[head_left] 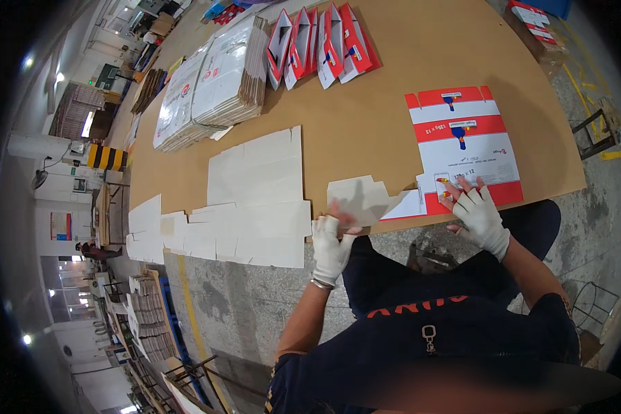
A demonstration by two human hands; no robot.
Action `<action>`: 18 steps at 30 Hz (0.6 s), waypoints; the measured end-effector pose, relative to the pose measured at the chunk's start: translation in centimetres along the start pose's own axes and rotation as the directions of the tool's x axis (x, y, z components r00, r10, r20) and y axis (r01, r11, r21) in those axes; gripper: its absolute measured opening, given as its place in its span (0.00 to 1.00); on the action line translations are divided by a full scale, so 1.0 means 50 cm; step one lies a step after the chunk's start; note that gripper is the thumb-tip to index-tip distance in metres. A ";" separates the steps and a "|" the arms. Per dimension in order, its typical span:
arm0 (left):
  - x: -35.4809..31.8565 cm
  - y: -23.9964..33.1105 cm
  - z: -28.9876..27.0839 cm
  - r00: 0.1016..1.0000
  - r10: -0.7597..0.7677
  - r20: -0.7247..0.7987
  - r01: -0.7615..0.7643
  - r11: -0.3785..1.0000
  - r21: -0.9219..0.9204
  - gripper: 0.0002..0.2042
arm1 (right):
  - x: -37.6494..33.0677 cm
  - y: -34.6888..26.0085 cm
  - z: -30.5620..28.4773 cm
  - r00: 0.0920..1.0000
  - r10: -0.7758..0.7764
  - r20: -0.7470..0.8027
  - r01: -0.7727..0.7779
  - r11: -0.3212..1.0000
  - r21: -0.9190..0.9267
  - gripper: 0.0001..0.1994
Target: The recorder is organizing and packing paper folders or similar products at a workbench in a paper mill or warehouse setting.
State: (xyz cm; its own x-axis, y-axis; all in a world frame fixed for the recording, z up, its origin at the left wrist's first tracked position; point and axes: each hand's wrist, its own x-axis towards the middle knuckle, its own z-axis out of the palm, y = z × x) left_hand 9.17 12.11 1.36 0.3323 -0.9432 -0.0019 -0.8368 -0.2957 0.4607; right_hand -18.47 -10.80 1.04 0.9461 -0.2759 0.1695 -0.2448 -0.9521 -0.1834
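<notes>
A flat red and white carton blank point(470, 155) lies printed side up at the table's near right, with a plain grey-white flap point(355, 199) reaching left from it. My right hand point(481, 219), in a white fingerless glove, rests on the printed panel with fingers spread. At the near edge of the flap is my left hand point(332, 247), gloved the same way. Its fingers and thumb are apart, the fingertips slightly blurred over the flap. Left of it, white blanks point(255, 176) lie plain side up, some jutting past the table edge.
A strapped stack of flat cartons point(214, 79) sits at the far left of the brown table point(393, 103). Several folded red and white cartons point(324, 48) stand beside it. A metal-framed stool point(600, 127) is on the floor to the right. Stacked cardboard point(152, 317) stands at lower left.
</notes>
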 end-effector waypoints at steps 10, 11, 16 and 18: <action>0.091 0.104 0.126 0.749 -0.619 -0.235 -0.041 0.312 -0.949 0.21 | -0.004 0.002 -0.004 0.999 -0.002 0.039 0.002 1.000 -0.005 0.31; 0.094 0.092 0.136 0.753 -0.615 -0.235 -0.043 0.310 -0.950 0.21 | -0.001 0.004 -0.007 0.998 -0.015 0.064 0.016 1.000 -0.010 0.30; 0.114 0.098 0.134 0.895 -0.049 -0.443 -0.067 0.968 -0.241 0.23 | 0.004 0.035 -0.026 0.978 -0.117 0.172 0.154 0.963 -0.223 0.28; 0.127 0.085 0.127 0.898 0.274 -0.343 -0.286 0.958 0.017 0.32 | 0.019 0.028 -0.033 0.989 -0.129 0.070 0.138 0.981 -0.138 0.25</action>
State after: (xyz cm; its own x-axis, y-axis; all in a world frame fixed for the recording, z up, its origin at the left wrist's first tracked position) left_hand 4.98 3.94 -2.33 0.2185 -0.8763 0.4294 -0.9043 -0.0164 0.4266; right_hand -18.26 -12.62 2.54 0.9823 -0.1409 0.1233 -0.1392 -0.9900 -0.0225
